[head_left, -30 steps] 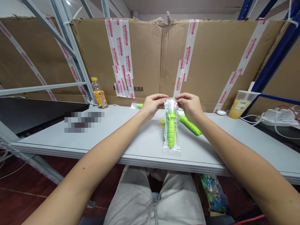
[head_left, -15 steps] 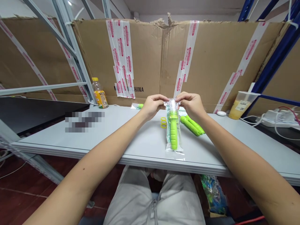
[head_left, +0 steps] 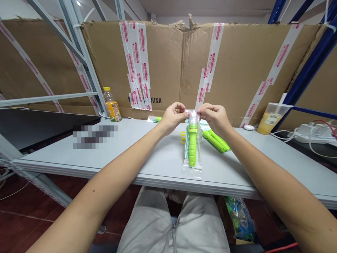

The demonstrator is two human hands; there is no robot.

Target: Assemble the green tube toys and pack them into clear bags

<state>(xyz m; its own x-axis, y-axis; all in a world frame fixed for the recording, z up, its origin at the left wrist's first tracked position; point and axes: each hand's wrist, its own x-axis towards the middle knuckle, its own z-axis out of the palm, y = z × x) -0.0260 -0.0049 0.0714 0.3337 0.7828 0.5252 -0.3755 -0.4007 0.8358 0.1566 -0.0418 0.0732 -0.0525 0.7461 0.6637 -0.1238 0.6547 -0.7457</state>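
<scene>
Grey table (head_left: 105,154) w/ straight front edge, backed by tall taped cardboard (head_left: 163,66); open room L of centre & along front. Clear bag (head_left: 187,161) w/ green handle-shaped item (head_left: 192,149) inside hangs upright at centre, near front edge. L hand (head_left: 174,117) & R hand (head_left: 213,116) each pinch its top corners, fingertips nearly closed. Two green tubes (head_left: 216,141) lie just R; yellow rings (head_left: 182,137) just L, partly hidden behind bag.

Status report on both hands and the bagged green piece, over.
Left hand, right hand: pinching the clear bag's top. Green piece: inside, upright. Yellow rings: close beside; nothing blocking.
</scene>
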